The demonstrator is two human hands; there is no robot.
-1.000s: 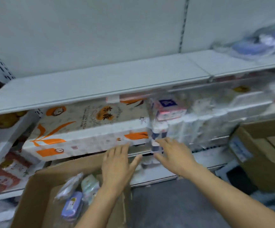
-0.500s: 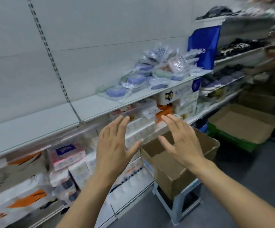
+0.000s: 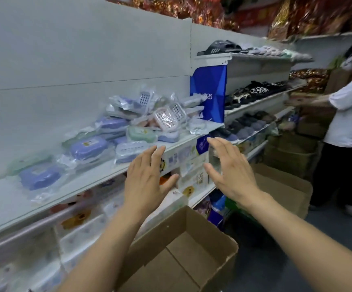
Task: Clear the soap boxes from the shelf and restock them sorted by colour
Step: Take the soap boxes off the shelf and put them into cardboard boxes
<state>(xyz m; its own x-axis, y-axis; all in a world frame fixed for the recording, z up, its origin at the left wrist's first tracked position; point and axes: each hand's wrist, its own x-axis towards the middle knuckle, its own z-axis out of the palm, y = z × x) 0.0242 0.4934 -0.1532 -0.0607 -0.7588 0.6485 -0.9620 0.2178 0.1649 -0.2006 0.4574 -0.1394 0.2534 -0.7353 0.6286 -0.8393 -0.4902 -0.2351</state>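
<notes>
Soap boxes point(image 3: 133, 125) remain heaped, colours mixed, on the shelf point(image 3: 99, 175); clearing looks barely begun. Nearer, the cardboard box point(image 3: 183, 256) appears empty. Both the left hand point(image 3: 147, 178) and right hand point(image 3: 232, 169) hover spread, holding nothing.

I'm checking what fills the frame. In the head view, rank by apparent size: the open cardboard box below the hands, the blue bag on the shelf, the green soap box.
1. Cardboard box, though it is nearest the camera, which inflates it.
2. Blue bag.
3. Green soap box.
</notes>
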